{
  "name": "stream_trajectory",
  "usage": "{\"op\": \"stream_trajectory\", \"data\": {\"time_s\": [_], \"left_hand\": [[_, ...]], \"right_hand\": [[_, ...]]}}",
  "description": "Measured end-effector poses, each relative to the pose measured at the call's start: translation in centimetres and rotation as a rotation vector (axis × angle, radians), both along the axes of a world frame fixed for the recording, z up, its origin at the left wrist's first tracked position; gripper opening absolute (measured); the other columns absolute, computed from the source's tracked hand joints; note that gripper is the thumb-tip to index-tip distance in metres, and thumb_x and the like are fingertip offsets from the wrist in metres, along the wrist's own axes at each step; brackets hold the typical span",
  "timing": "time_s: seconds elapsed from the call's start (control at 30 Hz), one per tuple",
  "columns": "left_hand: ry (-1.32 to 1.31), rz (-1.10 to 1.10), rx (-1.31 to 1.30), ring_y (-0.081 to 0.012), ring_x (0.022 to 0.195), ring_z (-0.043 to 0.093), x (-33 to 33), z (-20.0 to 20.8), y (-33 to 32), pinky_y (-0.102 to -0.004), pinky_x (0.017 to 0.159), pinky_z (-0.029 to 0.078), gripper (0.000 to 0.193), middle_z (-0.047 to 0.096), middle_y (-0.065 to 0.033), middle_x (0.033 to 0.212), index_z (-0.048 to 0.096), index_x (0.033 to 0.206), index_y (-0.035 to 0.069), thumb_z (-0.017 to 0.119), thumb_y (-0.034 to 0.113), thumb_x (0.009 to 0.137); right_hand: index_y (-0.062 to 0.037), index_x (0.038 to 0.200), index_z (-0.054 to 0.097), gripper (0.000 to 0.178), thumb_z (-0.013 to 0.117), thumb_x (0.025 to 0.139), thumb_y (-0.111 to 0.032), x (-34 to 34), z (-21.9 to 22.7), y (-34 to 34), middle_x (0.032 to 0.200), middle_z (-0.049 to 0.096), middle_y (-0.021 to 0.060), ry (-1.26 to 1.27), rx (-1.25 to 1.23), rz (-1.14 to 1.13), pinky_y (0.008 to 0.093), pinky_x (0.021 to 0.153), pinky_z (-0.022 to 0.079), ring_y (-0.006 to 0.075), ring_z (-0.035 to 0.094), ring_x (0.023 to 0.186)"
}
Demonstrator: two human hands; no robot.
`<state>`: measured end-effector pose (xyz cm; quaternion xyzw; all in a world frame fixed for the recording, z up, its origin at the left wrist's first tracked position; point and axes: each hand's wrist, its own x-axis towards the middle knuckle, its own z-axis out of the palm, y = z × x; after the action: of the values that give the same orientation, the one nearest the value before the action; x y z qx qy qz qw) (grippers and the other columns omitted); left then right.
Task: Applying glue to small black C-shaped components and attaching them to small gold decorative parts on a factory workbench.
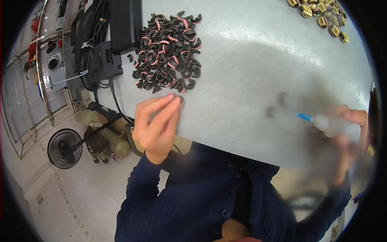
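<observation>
My left hand [156,123] is at the table's near edge, thumb and fingers pinched together. A small dark piece [181,98] shows at its fingertips, mostly hidden by them. Just beyond lies a heap of small curved black pieces [165,56], many with a pink ridged strip. On the right, my right hand [351,129] is wrapped round a translucent white squeeze bottle [336,127] whose blue nozzle tip points left. Two small dark shapes [277,105] lie on the table left of the nozzle, too blurred to make out.
At the far right of the grey table [238,72] lie several yellow and dark pieces [322,14]. A black box [125,24], a black power adapter [107,60] and cables line the left edge. A black fan [64,148] stands on the floor at left.
</observation>
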<state>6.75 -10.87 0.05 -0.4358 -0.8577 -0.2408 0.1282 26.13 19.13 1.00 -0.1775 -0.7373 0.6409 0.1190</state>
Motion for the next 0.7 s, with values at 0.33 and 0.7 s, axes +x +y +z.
{"op": "stream_trajectory", "data": {"time_s": [0.33,0.7], "left_hand": [[-0.304,-0.481,-0.068,-0.0202,0.078,0.059,3.4,1.1,4.5,-0.0286,0.064,0.05,0.037,0.066,-0.0075,0.097,0.074,0.094,0.003,0.082,-0.001,0.058],[-0.444,-0.572,0.098,-0.0174,0.076,0.057,2.2,0.8,6.6,-0.026,0.061,0.047,0.034,0.067,-0.0051,0.09,0.074,0.09,0.002,0.079,-0.001,0.057]], "right_hand": [[-0.0056,0.102,0.044,0.053,0.073,0.08,-0.044,-0.1,1.2,-1.1,0.089,0.063,0.0132,-0.13,-0.027,-0.021,0.0268,0.071,0.046,0.0148,0.059,0.075],[-0.0064,0.103,0.042,0.057,0.076,0.077,-0.045,0.5,1.6,-0.9,0.092,0.064,0.0164,-0.182,-0.121,0.051,0.0342,0.083,0.052,0.0224,0.066,0.09]]}}
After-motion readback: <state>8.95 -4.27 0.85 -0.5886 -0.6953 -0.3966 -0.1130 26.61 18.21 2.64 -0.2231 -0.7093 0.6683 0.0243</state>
